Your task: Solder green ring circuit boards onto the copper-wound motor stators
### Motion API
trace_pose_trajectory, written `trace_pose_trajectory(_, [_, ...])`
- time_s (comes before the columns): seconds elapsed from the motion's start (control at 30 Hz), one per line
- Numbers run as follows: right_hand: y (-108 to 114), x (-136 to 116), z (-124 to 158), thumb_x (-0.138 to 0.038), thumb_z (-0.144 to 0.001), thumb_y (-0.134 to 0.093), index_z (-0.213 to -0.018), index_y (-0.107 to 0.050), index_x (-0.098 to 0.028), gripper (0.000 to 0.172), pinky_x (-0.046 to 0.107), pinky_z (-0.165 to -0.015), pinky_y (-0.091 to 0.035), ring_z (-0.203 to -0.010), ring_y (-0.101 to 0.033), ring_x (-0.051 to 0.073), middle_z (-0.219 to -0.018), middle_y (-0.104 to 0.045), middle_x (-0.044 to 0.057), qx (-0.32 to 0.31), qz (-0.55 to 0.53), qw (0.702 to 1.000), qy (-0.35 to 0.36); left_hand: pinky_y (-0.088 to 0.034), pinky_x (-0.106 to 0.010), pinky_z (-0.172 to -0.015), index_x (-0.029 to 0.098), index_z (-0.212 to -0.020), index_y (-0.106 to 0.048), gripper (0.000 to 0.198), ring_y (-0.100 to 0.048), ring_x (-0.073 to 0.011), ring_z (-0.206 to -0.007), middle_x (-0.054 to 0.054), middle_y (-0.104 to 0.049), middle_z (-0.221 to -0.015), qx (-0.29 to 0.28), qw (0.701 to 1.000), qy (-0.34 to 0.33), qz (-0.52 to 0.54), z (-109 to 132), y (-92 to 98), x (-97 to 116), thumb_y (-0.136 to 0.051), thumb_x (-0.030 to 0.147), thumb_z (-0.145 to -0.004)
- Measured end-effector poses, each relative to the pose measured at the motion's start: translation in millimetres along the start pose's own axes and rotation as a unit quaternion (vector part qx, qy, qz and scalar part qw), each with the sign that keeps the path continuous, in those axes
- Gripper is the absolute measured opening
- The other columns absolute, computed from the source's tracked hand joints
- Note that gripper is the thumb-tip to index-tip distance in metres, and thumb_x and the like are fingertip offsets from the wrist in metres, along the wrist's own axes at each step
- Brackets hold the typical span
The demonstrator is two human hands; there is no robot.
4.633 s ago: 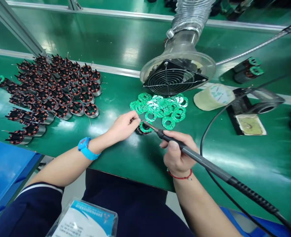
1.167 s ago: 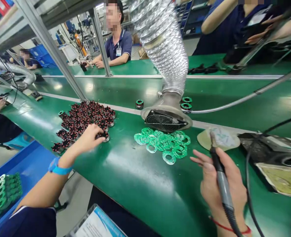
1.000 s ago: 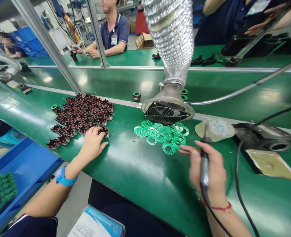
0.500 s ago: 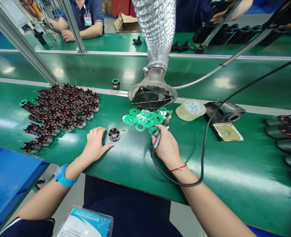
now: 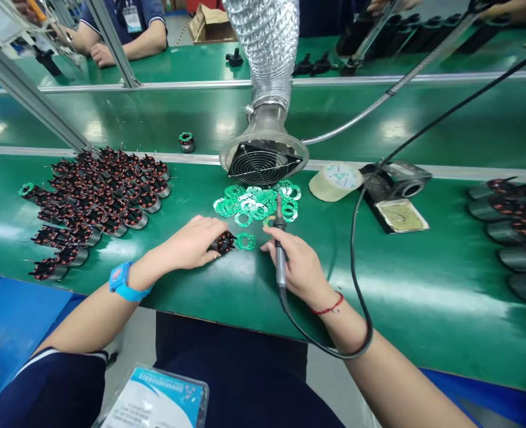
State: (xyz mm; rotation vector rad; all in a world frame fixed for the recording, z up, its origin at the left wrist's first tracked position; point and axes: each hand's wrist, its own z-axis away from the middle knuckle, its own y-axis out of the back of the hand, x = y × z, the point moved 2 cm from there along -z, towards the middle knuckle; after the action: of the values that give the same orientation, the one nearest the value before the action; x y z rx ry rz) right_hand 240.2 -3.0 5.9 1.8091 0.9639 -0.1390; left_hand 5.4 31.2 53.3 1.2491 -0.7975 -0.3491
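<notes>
My left hand point(image 5: 195, 242) is closed round a motor stator point(image 5: 225, 242) with copper windings, which sits on the green bench. Just right of that stator a single green ring-shaped circuit board point(image 5: 245, 242) lies flat. In my right hand point(image 5: 301, 264) is a soldering iron point(image 5: 280, 255), its tip pointing away over the loose boards and its cable looping past my wrist. A pile of green ring boards point(image 5: 254, 205) lies beyond both hands. My right fingertips are close to the single board, apart from it.
Many stators point(image 5: 106, 190) stand grouped at left, more stators point(image 5: 512, 238) at far right. A fume extractor point(image 5: 265, 157) hangs over the boards. A tape roll point(image 5: 336, 181) and an iron stand with sponge point(image 5: 400, 215) are right of it. A co-worker's arm point(image 5: 142, 41) rests across the bench.
My left hand has moved right and closed on the stator. One green board now lies apart from the pile, beside the stator. The soldering iron has swung more upright in my right hand.
</notes>
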Motion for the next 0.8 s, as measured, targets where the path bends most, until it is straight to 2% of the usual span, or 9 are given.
trace_pose_trajectory(0.07, [6.3, -3.9, 5.7, -0.025, -0.095, -0.050, -0.125, -0.056, -0.021, 0.031, 0.033, -0.072, -0.054, -0.078, -0.069, 0.019, -0.093, -0.075, 0.005, 0.020, -0.018, 0.999, -0.016, -0.043, -0.042, -0.090, 0.015, -0.118, -0.055, 0.037, -0.058, -0.0282, -0.105, -0.012, -0.062, -0.112, -0.019, 0.998, -0.037, -0.051, -7.5, 3.6, 4.4, -0.062, 0.016, -0.082])
trace_pose_trajectory(0.13, [10.1, -7.8, 12.6, -0.029, -0.094, -0.054, -0.120, -0.061, -0.023, 0.027, 0.032, -0.073, -0.055, -0.080, -0.070, 0.019, -0.098, -0.075, 0.006, 0.051, -0.041, 0.997, -0.046, -0.044, -0.043, -0.092, 0.017, -0.122, -0.055, 0.040, -0.057, -0.0290, -0.109, -0.012, -0.060, -0.119, -0.015, 0.996, -0.056, -0.062, -13.2, 2.7, 5.1, -0.061, 0.015, -0.082])
trace_pose_trajectory(0.23, [11.4, -11.5, 23.3, -0.032, -0.092, -0.056, -0.108, -0.064, -0.024, 0.020, 0.033, -0.072, -0.057, -0.078, -0.071, 0.019, -0.095, -0.075, 0.006, 0.091, -0.081, 0.988, -0.090, -0.045, -0.041, -0.097, 0.019, -0.128, -0.052, 0.045, -0.055, -0.0270, -0.116, -0.012, -0.057, -0.128, 0.000, 0.997, -0.077, 0.019, -15.7, -6.4, 0.2, -0.057, 0.014, -0.084])
trace_pose_trajectory(0.33, [10.0, -9.0, 32.8, -0.032, -0.089, -0.058, -0.100, -0.064, -0.023, 0.015, 0.034, -0.070, -0.058, -0.073, -0.071, 0.019, -0.092, -0.074, 0.006, 0.114, -0.121, 0.978, -0.129, -0.048, -0.039, -0.098, 0.020, -0.130, -0.049, 0.046, -0.057, -0.0242, -0.115, -0.011, -0.058, -0.125, 0.047, 0.989, -0.061, 0.127, -12.4, -16.7, -8.8, -0.059, 0.017, -0.085])
trace_pose_trajectory(0.4, [8.9, -4.4, 37.5, -0.032, -0.089, -0.058, -0.096, -0.065, -0.023, 0.013, 0.033, -0.067, -0.058, -0.070, -0.070, 0.018, -0.088, -0.073, 0.005, 0.130, -0.145, 0.970, -0.148, -0.048, -0.039, -0.098, 0.019, -0.129, -0.048, 0.048, -0.057, -0.0247, -0.114, -0.011, -0.058, -0.124, 0.081, 0.984, -0.036, 0.156, -10.0, -21.2, -13.2, -0.063, 0.022, -0.083])
trace_pose_trajectory(0.57, [5.8, 5.0, 41.1, -0.034, -0.088, -0.058, -0.089, -0.067, -0.023, 0.015, 0.031, -0.059, -0.055, -0.062, -0.067, 0.016, -0.078, -0.071, 0.002, 0.130, -0.175, 0.960, -0.175, -0.050, -0.040, -0.095, 0.017, -0.121, -0.051, 0.042, -0.058, -0.0250, -0.108, -0.011, -0.060, -0.117, 0.090, 0.985, -0.024, 0.145, -11.5, -25.5, -11.7, -0.067, 0.027, -0.083])
trace_pose_trajectory(0.67, [5.2, 5.8, 40.2, -0.033, -0.088, -0.059, -0.091, -0.067, -0.022, 0.014, 0.031, -0.061, -0.055, -0.064, -0.067, 0.016, -0.080, -0.071, 0.002, 0.133, -0.177, 0.959, -0.178, -0.049, -0.040, -0.095, 0.016, -0.120, -0.051, 0.039, -0.057, -0.0247, -0.109, -0.011, -0.059, -0.117, 0.104, 0.988, -0.014, 0.116, -13.6, -25.4, -11.3, -0.065, 0.025, -0.085])
trace_pose_trajectory(0.8, [3.7, 6.7, 40.3, -0.036, -0.089, -0.059, -0.095, -0.067, -0.023, 0.016, 0.033, -0.066, -0.057, -0.069, -0.069, 0.017, -0.086, -0.072, 0.004, 0.139, -0.167, 0.956, -0.198, -0.048, -0.040, -0.095, 0.016, -0.120, -0.049, 0.040, -0.056, -0.0241, -0.109, -0.011, -0.059, -0.116, 0.155, 0.982, -0.014, 0.110, -12.6, -23.7, -13.8, -0.066, 0.025, -0.085])
